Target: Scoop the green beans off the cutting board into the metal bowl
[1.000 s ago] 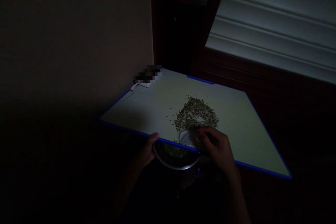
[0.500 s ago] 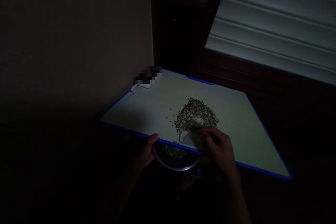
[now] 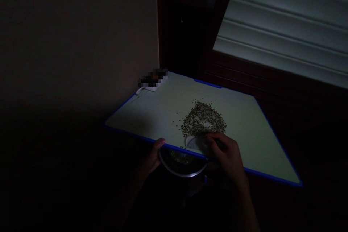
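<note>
The right hand [image 3: 227,156] pinches a pale round disc [image 3: 193,142] with pressed fingers, at the tabletop's [image 3: 141,114] near edge, just below the small beans [image 3: 202,119]. The left hand [image 3: 148,161] puts its thumb on that edge, over a metal bowl [image 3: 182,173]; its grip is hidden.

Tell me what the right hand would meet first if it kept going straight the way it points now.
Probably the heap of small greenish seeds, just beyond the pale round disc held in the right hand. The dim view makes the depth unclear, so the disc may already be touching the seeds.
</note>
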The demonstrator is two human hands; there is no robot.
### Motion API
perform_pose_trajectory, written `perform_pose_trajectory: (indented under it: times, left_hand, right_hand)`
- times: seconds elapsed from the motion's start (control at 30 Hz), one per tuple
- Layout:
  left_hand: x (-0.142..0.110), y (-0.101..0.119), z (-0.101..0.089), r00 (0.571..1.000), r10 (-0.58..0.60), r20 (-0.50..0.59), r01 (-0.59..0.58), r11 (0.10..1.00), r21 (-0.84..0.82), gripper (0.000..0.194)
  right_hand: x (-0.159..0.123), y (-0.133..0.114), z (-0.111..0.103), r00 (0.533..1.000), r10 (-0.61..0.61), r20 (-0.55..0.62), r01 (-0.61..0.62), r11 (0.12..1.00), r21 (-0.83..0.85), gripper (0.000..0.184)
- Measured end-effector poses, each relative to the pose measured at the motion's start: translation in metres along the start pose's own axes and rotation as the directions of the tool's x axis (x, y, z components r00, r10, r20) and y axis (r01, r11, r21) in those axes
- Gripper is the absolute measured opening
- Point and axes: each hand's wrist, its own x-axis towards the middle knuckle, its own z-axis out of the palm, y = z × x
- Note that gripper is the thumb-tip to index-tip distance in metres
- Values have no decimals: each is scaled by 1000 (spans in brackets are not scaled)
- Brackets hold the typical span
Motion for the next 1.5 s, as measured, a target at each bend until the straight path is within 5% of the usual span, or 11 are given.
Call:
perform_pose_trajectory:
  times: [0.8,1.3,1.5]
  left_hand:
    - [2,-3,-5,1000,-14,23,14,1000,11,64]
    - [11,-9,-19,998,-52,-44,51,999,-9,58]
    - [4,-3,-8,999,-11,-43,11,1000,-13,57]
  right_hand:
    - [2,0,2,997,-72,-7,72,995,-67,19]
    - [2,-7,0,978,-168,127,173,984,-31,18]
    - [1,-7,1,971,-185,149,193,980,-41,19]
